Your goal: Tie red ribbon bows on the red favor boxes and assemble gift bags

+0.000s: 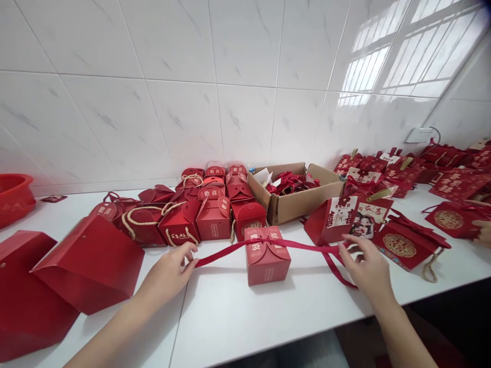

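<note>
- Left hand: thumb and fingertips are pinched together on one side of a dark red ribbon.
- Right hand: its thumb and fingers also nip the ribbon, whose loose tail curls down to the table.
- Between the hands, the small red box sits upright on the bare tabletop, a squat cube with curved flaps and pale lettering; the flat, soft-looking ribbon crosses its top.
- The table is smooth and white, with a thin seam running through it (near the left forearm).
- Just behind stand clustered red boxes, some with twisted rope handles, beside an open brown cardboard carton heaped with red ribbons.
- Further left, large red cartons show plain, angular faces, and a glossy red basin stands beyond.
- To the right, a red bag bears a round gold medallion.
- Behind everything, the glazed, grey-veined tile wall mirrors a barred window.
</note>
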Demonstrator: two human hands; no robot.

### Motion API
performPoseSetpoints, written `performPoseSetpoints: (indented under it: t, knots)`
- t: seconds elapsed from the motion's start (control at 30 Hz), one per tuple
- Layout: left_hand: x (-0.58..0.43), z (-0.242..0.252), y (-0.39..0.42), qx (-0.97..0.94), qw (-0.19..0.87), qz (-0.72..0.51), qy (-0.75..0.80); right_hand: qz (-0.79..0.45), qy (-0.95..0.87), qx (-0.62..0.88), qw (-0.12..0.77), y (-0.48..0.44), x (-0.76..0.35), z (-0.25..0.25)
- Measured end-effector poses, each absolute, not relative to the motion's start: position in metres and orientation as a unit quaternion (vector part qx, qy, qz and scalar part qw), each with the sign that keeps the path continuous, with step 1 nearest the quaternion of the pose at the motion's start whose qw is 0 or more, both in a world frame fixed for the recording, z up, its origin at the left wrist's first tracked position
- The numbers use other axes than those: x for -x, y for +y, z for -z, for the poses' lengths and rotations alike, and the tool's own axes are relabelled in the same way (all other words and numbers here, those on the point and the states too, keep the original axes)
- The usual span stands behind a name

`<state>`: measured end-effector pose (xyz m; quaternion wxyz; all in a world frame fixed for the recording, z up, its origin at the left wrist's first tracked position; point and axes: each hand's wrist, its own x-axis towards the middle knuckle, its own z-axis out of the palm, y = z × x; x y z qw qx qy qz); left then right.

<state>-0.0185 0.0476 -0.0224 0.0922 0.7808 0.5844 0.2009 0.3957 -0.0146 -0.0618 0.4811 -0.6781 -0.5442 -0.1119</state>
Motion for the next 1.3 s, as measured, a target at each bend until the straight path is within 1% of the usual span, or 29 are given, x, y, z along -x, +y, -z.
performPoseSetpoints:
  t: [0.07,0.1,0.13,0.17,0.2,0.27,0.33,0.43,0.53,0.63,0.8,1.0,1.07,1.13,1.2,1.23,1.3]
  knots:
    - [0.010,0.012,0.045,-0.795,0.046,-0.231,0.559,0.158,-0.566,0.649,0.484,-0.014,-0.391,0.041]
    - [0.002,0.006,0.043,-0.804,0.032,-0.252,0.537,0.162,-0.578,0.631,0.492,-0.013,-0.385,0.029]
    - [-0.008,0.000,0.041,-0.812,0.034,-0.275,0.513,0.133,-0.603,0.606,0.501,-0.012,-0.377,0.016]
    - [-0.020,-0.006,0.040,-0.818,0.053,-0.297,0.490,0.078,-0.645,0.569,0.505,-0.009,-0.368,0.004]
    - [-0.033,-0.011,0.040,-0.824,0.085,-0.313,0.466,0.006,-0.701,0.526,0.483,-0.004,-0.358,-0.006]
    - [-0.058,-0.017,0.043,-0.822,0.162,-0.336,0.430,-0.118,-0.787,0.447,0.409,0.009,-0.338,-0.021]
    - [-0.080,-0.016,0.050,-0.811,0.221,-0.354,0.410,-0.167,-0.835,0.389,0.351,0.025,-0.322,-0.025]
    - [-0.098,-0.005,0.060,-0.791,0.289,-0.381,0.382,-0.206,-0.865,0.340,0.306,0.044,-0.309,-0.020]
    - [-0.103,0.008,0.062,-0.793,0.329,-0.383,0.341,-0.214,-0.866,0.342,0.296,0.050,-0.307,-0.013]
    - [-0.103,0.018,0.060,-0.802,0.323,-0.390,0.318,-0.217,-0.859,0.349,0.306,0.048,-0.307,-0.010]
    - [-0.104,0.024,0.061,-0.804,0.314,-0.388,0.322,-0.221,-0.842,0.348,0.348,0.050,-0.304,-0.002]
    - [-0.104,0.023,0.066,-0.817,0.316,-0.362,0.320,-0.215,-0.848,0.352,0.333,0.051,-0.307,0.007]
    - [-0.103,0.024,0.067,-0.816,0.323,-0.368,0.306,-0.210,-0.842,0.353,0.349,0.052,-0.310,0.009]
    - [-0.102,0.027,0.068,-0.798,0.331,-0.400,0.305,-0.196,-0.815,0.380,0.392,0.055,-0.316,0.010]
    - [-0.099,0.031,0.071,-0.766,0.336,-0.430,0.341,-0.188,-0.769,0.437,0.426,0.057,-0.324,0.011]
    - [-0.098,0.034,0.073,-0.752,0.335,-0.434,0.366,-0.196,-0.749,0.471,0.423,0.058,-0.329,0.011]
    - [-0.095,0.038,0.077,-0.742,0.333,-0.417,0.405,-0.240,-0.729,0.525,0.368,0.061,-0.338,0.012]
